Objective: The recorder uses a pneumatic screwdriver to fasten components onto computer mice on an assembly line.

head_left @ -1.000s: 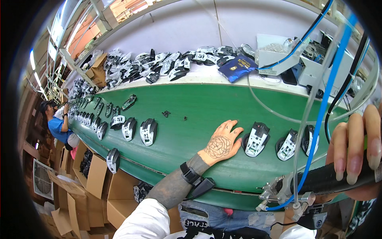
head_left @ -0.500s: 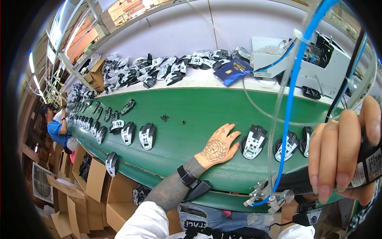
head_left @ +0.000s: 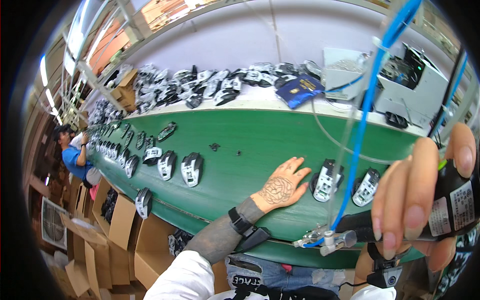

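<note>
My left hand rests on the green belt with fingers spread and nothing under its grip. Just right of its fingertips lies a grey-and-black computer mouse shell, and a second mouse shell sits farther right. Close to the camera, my right hand is wrapped round a black power screwdriver, held sideways above the belt's near edge. Metal fittings at its tip, pointing left, join a blue air hose and a clear tube.
Mouse shells and circuit boards line the belt leftward. Two small black parts lie mid-belt. Behind, a shelf carries piled shells, a blue packet and a white machine. Cardboard boxes stand below; a co-worker is far left.
The screwdriver in my right hand has shifted slightly left, covering the rightmost mouse shell. The view has tilted a little. My left hand stays by the same shell.
</note>
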Tool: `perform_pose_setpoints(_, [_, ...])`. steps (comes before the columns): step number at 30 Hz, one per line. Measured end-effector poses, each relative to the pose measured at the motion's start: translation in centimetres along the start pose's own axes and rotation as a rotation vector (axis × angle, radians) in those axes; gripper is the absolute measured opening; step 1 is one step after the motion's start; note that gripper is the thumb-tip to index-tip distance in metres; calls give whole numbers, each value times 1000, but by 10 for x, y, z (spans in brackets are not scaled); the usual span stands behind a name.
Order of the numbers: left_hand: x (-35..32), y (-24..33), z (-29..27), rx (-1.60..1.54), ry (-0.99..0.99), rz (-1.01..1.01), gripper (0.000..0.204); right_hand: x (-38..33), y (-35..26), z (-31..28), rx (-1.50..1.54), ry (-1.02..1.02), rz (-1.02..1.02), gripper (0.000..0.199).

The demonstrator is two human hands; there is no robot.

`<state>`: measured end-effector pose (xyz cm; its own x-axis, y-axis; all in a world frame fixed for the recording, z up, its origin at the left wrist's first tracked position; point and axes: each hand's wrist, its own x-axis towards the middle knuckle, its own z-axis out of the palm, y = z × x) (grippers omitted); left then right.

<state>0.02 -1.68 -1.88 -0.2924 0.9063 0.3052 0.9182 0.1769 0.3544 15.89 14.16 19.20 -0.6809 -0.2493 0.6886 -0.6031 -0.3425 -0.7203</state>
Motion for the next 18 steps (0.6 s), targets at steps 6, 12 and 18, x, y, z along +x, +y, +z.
perform_pose_setpoints(6, [5, -5, 10, -102, 30, 75, 40, -12, -11, 16, 5, 89, -40, 52])
perform_pose_setpoints(12, [0, -12, 6, -172, 22, 73, 38, 2, -14, 4, -16, -119, -44, 45])
perform_pose_setpoints(18, [2, -7, 2, -168, 59, 105, 34, 14, -21, -43, 87, -645, 170, 46])
